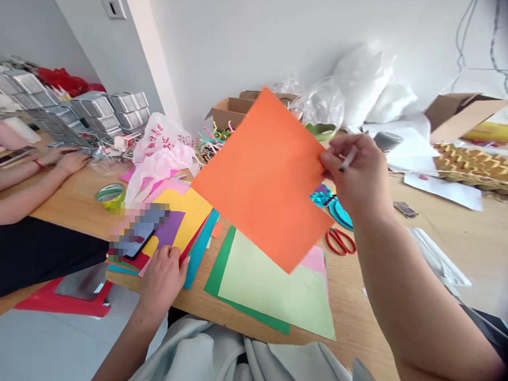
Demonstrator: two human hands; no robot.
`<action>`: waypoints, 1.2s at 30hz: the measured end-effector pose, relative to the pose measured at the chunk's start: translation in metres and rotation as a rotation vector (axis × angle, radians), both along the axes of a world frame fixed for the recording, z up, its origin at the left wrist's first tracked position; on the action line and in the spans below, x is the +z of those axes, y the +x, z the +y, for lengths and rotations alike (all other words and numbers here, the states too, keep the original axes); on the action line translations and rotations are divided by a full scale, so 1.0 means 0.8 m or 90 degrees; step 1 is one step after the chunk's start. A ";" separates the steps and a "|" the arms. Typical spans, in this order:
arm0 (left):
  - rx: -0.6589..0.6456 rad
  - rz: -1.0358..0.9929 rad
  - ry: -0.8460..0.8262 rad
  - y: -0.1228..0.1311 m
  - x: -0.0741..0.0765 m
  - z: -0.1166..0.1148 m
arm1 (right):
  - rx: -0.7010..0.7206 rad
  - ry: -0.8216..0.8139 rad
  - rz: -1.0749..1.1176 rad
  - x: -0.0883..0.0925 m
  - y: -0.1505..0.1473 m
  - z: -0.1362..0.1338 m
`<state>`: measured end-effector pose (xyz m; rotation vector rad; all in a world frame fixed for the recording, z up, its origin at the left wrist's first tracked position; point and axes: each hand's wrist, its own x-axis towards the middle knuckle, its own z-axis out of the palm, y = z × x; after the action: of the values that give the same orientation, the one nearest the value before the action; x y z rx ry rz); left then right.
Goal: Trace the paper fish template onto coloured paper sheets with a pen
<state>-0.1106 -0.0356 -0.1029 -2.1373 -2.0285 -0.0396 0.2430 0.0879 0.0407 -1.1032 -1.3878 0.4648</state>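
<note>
Head view: right hand (359,175) pinches an orange sheet (265,177) and a pen (348,159); left hand (162,276) lies spread on coloured papers (186,210).

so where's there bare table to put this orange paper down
Bare wooden table lies right of the red-handled scissors, past your right hand holding the orange square paper sheet, and in a strip between the green tape roll and the other person's forearm. Crowded: the coloured paper stack under your left hand.
</note>
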 end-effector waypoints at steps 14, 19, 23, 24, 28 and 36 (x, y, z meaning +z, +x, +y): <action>-0.126 -0.155 0.126 0.031 0.023 0.000 | 0.142 -0.317 0.041 -0.162 0.065 -0.120; -0.220 -0.296 0.125 0.079 0.026 0.000 | 0.172 -0.320 0.022 -0.174 0.049 -0.107; -0.308 -0.339 0.094 0.112 0.026 -0.005 | 0.220 -0.337 0.028 -0.176 0.035 -0.091; -0.327 -0.343 0.076 0.120 0.026 -0.006 | 0.224 -0.333 0.023 -0.177 0.032 -0.087; -0.402 -0.338 -0.023 0.148 0.024 -0.015 | 0.224 -0.301 -0.044 -0.184 0.020 -0.070; -0.490 -0.241 -0.112 0.178 0.012 -0.024 | 0.196 -0.277 -0.104 -0.199 0.014 -0.059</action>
<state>0.0316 -0.0551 -0.0934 -3.0814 -1.2481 -0.4113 0.2540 0.0407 -0.1183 -1.3009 -1.6572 0.9504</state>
